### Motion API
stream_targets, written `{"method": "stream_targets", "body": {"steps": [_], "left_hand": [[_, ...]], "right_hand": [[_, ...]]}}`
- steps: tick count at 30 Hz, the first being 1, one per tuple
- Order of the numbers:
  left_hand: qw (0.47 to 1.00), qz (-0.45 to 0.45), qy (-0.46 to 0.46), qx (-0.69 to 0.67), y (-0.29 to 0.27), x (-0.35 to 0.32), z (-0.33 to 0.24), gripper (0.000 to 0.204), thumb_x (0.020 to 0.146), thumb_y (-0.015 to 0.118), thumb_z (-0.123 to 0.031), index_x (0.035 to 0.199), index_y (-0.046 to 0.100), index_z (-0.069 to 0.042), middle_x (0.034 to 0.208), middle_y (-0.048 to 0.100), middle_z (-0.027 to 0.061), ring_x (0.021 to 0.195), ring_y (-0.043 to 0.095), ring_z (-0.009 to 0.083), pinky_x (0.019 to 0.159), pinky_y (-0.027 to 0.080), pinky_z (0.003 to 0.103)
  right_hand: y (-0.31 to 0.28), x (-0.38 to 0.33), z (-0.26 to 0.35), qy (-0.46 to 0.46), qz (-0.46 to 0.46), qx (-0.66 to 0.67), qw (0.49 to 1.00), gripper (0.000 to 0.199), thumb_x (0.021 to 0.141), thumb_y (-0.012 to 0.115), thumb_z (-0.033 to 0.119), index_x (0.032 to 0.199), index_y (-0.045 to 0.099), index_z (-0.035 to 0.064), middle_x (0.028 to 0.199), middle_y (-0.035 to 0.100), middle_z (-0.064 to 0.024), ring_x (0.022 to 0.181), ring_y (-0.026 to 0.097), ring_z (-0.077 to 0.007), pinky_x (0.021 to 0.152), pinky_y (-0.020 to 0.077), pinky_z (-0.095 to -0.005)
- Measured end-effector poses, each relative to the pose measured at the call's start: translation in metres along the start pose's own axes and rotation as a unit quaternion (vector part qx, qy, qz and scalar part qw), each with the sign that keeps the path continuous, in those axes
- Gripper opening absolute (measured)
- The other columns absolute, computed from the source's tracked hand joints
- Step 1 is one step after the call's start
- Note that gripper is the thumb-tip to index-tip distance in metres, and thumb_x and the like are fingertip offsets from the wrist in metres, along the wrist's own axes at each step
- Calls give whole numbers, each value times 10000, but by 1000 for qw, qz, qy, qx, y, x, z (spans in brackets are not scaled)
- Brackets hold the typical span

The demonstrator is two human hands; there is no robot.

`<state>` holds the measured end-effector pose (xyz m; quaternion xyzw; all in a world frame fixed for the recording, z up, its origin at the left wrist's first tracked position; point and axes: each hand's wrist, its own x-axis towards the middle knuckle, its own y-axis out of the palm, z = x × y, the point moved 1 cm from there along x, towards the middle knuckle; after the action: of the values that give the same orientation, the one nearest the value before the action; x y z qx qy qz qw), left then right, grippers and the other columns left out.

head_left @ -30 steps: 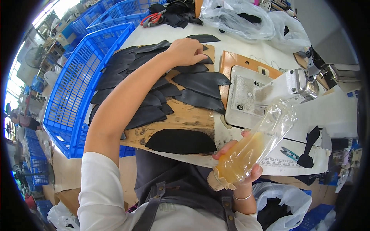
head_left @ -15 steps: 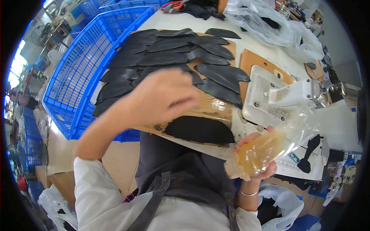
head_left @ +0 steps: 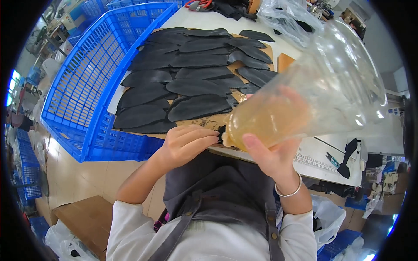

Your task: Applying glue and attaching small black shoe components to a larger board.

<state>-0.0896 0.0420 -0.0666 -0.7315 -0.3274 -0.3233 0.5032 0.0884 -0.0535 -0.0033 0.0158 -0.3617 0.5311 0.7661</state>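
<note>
My right hand (head_left: pixel 278 158) grips a large clear plastic bottle (head_left: pixel 337 87), tilted, with yellowish liquid in its lower part. Its crusted narrow end points down-left, over the near edge of the board. My left hand (head_left: pixel 189 142) has its fingers pressed together at that edge. Its fingertips are on a black cut piece (head_left: pixel 221 129), mostly hidden by the hand and the bottle. Beyond both hands, overlapping black curved pieces (head_left: pixel 198 87) cover a brown board (head_left: pixel 204 122) on the white table.
A blue plastic crate (head_left: pixel 89 130) stands against the board's left side. At the right lie a ruler (head_left: pixel 311 163) and a dark strap-like piece (head_left: pixel 347 158). Clear plastic bags (head_left: pixel 289 19) and red-handled scissors (head_left: pixel 198 5) are at the back. A cardboard box (head_left: pixel 87 219) sits on the floor.
The bottle has been raised and swung left over the board's near edge. My left hand has come down to that edge, onto the black piece. The view has shifted slightly.
</note>
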Motion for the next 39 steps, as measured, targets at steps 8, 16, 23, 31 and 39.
{"method": "stream_targets", "body": {"steps": [8, 16, 23, 31, 39], "left_hand": [[998, -22, 37, 50, 0, 0, 0, 190, 598, 637, -7, 777, 578, 19, 809, 610, 107, 662, 617, 218, 568, 505, 287], [998, -10, 14, 60, 12, 0, 5, 206, 588, 640, -7, 785, 591, -42, 792, 623, 59, 652, 619, 193, 562, 498, 282], [999, 0, 9, 52, 8, 1, 4, 200, 613, 653, -11, 801, 598, -48, 780, 632, 51, 633, 620, 189, 546, 494, 276], [999, 5, 13, 49, 2, 8, -1, 200, 603, 672, -12, 785, 596, -41, 774, 629, 57, 610, 611, 191, 527, 484, 286], [996, 26, 8, 80, -1, 15, -7, 219, 586, 681, -3, 784, 600, -51, 777, 629, 48, 625, 609, 185, 562, 475, 278]], "right_hand": [[18, -1, 10, -38, 88, -151, 984, 529, 667, 752, 186, 1100, 528, -18, 1080, 530, -134, 957, 537, -232, 807, 451, -334], [-8, -11, -1, -80, 75, -266, 958, 469, 703, 717, 89, 1118, 526, -22, 1099, 546, -164, 950, 561, -230, 824, 451, -334], [-69, -38, 13, 106, -165, -288, 937, 643, 725, 681, 58, 1266, 344, -26, 1110, 536, -139, 1010, 537, -199, 869, 441, -315], [-2, -20, 10, -98, 47, -205, 973, 754, 717, 723, 242, 1292, 314, -23, 1168, 480, -208, 1041, 508, -292, 866, 437, -368], [-28, -49, 13, 352, 56, -20, 934, 565, 757, 686, 86, 1214, 374, -30, 1130, 501, -124, 1022, 516, -152, 868, 440, -299]]}}
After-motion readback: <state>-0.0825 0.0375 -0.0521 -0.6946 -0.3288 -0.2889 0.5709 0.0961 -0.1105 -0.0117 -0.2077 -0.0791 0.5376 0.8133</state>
